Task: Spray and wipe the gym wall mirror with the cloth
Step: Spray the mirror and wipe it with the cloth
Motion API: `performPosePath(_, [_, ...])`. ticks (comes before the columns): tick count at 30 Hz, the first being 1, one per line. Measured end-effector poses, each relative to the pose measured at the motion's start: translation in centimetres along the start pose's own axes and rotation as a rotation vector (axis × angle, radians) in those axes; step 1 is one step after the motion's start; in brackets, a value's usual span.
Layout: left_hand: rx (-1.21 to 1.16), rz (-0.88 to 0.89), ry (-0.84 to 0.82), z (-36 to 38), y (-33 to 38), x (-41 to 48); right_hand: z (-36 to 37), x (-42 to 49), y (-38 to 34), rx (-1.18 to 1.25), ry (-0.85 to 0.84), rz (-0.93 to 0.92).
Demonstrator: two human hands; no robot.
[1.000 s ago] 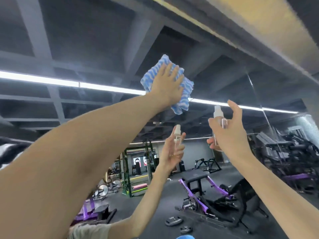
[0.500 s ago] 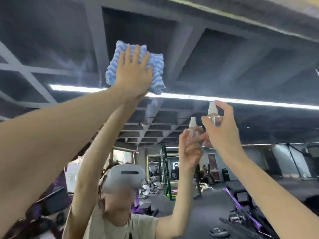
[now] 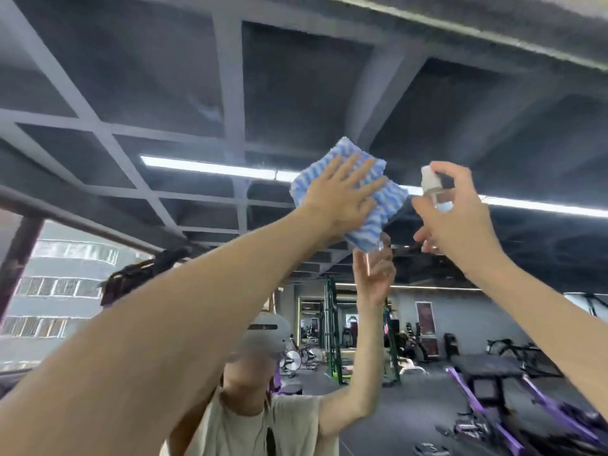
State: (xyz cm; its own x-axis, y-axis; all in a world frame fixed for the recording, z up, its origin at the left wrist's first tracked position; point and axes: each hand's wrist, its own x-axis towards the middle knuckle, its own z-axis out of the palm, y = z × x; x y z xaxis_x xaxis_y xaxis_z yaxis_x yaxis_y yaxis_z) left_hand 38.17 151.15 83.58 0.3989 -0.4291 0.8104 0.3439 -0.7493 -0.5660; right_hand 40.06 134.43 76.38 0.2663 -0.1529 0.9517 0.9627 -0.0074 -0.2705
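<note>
The left hand (image 3: 339,199), fingers spread flat, presses the blue-and-white cloth (image 3: 378,205) against the mirror (image 3: 296,87) high up, while just to the right of the cloth the right hand (image 3: 457,218) has its fingers wrapped around a small clear spray bottle (image 3: 434,189), one finger arched over its white cap.

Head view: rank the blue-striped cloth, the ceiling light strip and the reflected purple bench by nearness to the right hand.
From the right hand:
1. Blue-striped cloth, just left, under the left hand.
2. Ceiling light strip, reflected, upper left.
3. Purple bench, reflected, far below.
</note>
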Motion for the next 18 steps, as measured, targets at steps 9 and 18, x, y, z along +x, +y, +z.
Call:
performPosePath(9, [-0.104,-0.616,0.124,-2.3,-11.7,-7.0,3.9,-3.7,-3.9,-0.046,-0.123,0.000])
performPosePath(18, [-0.001,0.182,-0.031,0.0,-3.7,-10.5,4.6,-4.8,-5.6,0.057,0.071,0.099])
